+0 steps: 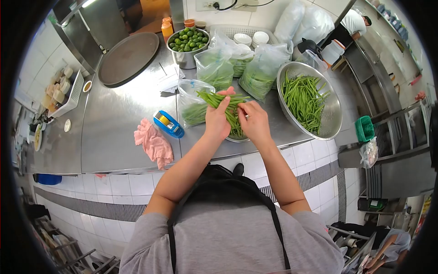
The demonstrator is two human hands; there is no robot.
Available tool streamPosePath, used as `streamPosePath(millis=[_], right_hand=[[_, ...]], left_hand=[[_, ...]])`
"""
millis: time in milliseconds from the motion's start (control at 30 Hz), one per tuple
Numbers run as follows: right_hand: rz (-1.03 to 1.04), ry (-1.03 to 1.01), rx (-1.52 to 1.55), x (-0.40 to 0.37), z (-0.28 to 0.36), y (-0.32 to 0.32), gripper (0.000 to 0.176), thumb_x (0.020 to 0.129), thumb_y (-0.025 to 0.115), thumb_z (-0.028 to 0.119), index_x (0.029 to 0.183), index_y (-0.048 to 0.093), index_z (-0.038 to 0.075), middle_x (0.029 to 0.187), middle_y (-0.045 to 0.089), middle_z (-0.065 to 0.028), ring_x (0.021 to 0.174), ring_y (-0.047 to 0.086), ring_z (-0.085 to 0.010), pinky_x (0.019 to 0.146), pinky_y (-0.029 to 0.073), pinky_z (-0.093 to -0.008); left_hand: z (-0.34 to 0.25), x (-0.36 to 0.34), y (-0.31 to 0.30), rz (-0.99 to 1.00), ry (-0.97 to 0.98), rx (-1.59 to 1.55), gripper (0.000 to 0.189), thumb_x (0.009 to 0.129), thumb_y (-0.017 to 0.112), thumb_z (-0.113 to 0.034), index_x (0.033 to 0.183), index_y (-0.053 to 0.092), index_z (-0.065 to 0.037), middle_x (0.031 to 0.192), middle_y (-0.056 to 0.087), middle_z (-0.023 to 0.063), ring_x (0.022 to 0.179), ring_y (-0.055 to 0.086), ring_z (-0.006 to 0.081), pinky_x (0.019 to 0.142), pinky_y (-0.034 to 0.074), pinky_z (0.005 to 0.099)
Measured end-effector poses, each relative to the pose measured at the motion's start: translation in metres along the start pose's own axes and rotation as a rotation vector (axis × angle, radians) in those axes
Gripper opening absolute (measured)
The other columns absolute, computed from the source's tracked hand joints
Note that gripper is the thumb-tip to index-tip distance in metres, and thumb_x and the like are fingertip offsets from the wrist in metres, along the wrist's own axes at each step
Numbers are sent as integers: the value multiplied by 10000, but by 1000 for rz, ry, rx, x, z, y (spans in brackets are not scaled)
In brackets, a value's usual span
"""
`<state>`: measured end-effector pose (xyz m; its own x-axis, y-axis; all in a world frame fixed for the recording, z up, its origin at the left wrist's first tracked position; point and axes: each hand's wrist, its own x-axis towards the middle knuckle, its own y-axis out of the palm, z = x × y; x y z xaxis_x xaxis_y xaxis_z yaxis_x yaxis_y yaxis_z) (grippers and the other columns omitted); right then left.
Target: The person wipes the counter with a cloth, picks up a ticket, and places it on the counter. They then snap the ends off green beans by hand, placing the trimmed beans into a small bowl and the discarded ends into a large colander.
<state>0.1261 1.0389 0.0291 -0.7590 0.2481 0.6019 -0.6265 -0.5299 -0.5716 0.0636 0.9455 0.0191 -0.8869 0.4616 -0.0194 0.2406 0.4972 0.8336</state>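
Green bean bundle (230, 106): held over the counter's (118, 118) front edge, left hand (217, 119) wrapped round the stems, right hand (254, 122) pinching the lower ends. Adjacent: plastic bag (191, 98), steel bowl (336, 119). Risk, judged: a slack grip would let beans slide off the edge.

Brushed steel counter (118, 123), shiny metal bowl (336, 112), clear crinkly plastic bags (214, 66), nubbly pink cloth (154, 144) and smooth-skinned green beans (233, 116).

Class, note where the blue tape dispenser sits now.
Head view: the blue tape dispenser lies on the steel counter, left of the left hand gripping green beans, beside the pink cloth.
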Motion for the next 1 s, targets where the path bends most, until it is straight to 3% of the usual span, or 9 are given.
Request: streamPosePath(millis=[133,267,367,433,567,633,733,967,1000], right_hand=[[69,-224,-257,2,1,-2,126,688,608,72,807,594,36,751,544,-81,696,546,-244,631,439,-365],[132,-289,-374,0,10,-3,162,677,610,86,833,599,45,764,537,-72,716,542,-224,660,429,-370],[53,-257,-244,1,9,0,160,678,598,91,828,607,36,725,537,-83,671,549,-237,611,435,-354],[108,119,145,1,7,-1,131,688,572,95,780,613,12,684,557,-107,613,557,-256,543,427,-332],[226,338,171,6,-4,-11,134,690,555,92,751,617,-10,642,564,-130,531,535,-236,496,408,-295],[267,427,427,4,-10,-10,138,723,546,87,765,627,-18,636,577,-114,521,505,-143,502,391,-260],[243,498,572,6,-9,-12,131,745,563,82,793,633,-17,624,574,-79,536,459,-82,502,376,-238],[163,504,510,1,-7,-8,113,746,618,84,785,613,-21,643,572,-60,552,449,-70,493,366,-247],[74,279,237,2,-9,-9,120,751,618,88,811,606,-16,655,562,-54,562,451,-72,490,367,-255]], left_hand=[[3,0,-3,15,16,21,172,855,475,-36,1023,506,-56,1229,464,121,1097,449,206,906,384,346],[3,2,-4,23,59,-2,155,849,478,-11,996,497,-55,1241,444,144,1112,434,209,924,375,344],[2,3,-4,32,72,-25,144,845,484,1,975,487,-59,1258,424,154,1136,411,213,925,374,343],[2,4,-4,43,77,-26,140,846,483,-1,972,483,-62,1267,414,155,1153,397,216,929,372,349],[3,2,-2,140,95,-43,136,853,464,-11,969,492,-75,1252,429,159,1146,416,233,943,364,376],[3,3,-2,186,100,-61,138,852,462,-6,965,491,-80,1255,425,161,1151,411,239,944,363,381],[4,2,-2,205,105,-50,148,851,459,1,966,493,-86,1255,425,163,1160,403,245,944,362,388],[4,-2,1,219,88,-67,143,854,458,-13,978,486,-78,1245,436,164,1161,404,251,955,354,386],[3,-3,1,214,70,-83,136,857,458,-24,982,483,-73,1241,439,163,1159,407,253,958,353,387]])
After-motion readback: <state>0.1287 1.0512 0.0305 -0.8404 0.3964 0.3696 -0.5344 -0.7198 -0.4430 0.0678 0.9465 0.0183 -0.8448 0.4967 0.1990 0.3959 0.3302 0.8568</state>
